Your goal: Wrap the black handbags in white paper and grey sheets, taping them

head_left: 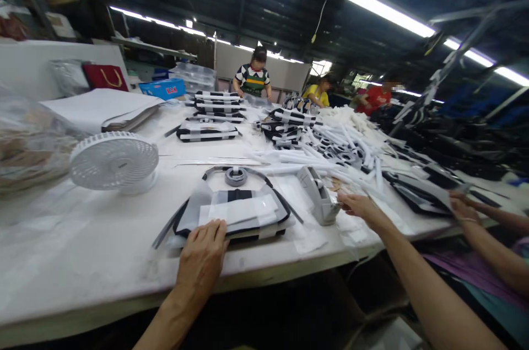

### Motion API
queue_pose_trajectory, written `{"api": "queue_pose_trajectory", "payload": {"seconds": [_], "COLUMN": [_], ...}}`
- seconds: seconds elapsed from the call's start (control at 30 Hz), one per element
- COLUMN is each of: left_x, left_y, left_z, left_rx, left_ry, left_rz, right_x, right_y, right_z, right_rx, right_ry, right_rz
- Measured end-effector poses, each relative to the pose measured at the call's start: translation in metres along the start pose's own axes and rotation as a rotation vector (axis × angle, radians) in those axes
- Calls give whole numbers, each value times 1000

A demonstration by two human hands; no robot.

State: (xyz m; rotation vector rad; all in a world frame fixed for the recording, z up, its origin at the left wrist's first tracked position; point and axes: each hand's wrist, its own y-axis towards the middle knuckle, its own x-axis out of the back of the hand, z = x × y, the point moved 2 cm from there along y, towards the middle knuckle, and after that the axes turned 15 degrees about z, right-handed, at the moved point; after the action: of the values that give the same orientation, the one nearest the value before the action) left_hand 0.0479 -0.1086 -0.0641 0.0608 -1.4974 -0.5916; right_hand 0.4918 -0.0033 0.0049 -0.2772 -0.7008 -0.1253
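Observation:
My left hand (202,259) lies flat on the near edge of a black-and-white bag (237,212) that is wrapped in white paper and lies on the white table (82,251). Its fingers are stretched out and hold nothing. My right hand (359,205) reaches to a grey tape dispenser (320,195) and touches its front end. Its fingers are curled at the dispenser's cutter, and I cannot make out whether they pinch any tape. A grey tape roll (236,176) rests just beyond the bag.
A small white fan (113,161) stands at the left. Stacks of wrapped black-and-white bags (217,105) and a heap of white strips (330,146) fill the middle. Another person's hands (465,206) work at the right. Three people sit at the far end.

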Motion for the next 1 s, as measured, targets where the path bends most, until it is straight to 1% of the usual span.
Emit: {"api": "queue_pose_trajectory", "payload": {"seconds": [0.1,0.2,0.3,0.43,0.57,0.67,0.73,0.83,0.93,1.0], "left_x": [3,6,9,10,8,5,3,0,2,4], "left_y": [1,3,3,3,3,2,2,1,0,-2], "left_z": [-1,-3,-4,-3,-3,-2,-2,-1,-1,-3], "left_rx": [6,4,7,8,9,3,1,10,22,48], "left_ry": [27,45,52,44,26,8,-6,-31,-69,-110], "left_rz": [-8,-25,-35,-40,-52,-48,-39,-24,-2,22], "right_x": [-16,-27,-32,-30,-23,-19,-22,-33,-41,-37], "right_y": [6,15,19,11,-11,-27,-33,-34,-28,-24], "right_z": [-4,4,12,12,0,-18,-31,-45,-51,-51], "right_rx": [-24,-9,24,60,115,86,43,-15,-42,-25], "right_ry": [98,172,243,341,409,446,465,479,454,387], "right_rz": [101,108,81,-32,-139,-179,-174,-129,-75,-75]}}
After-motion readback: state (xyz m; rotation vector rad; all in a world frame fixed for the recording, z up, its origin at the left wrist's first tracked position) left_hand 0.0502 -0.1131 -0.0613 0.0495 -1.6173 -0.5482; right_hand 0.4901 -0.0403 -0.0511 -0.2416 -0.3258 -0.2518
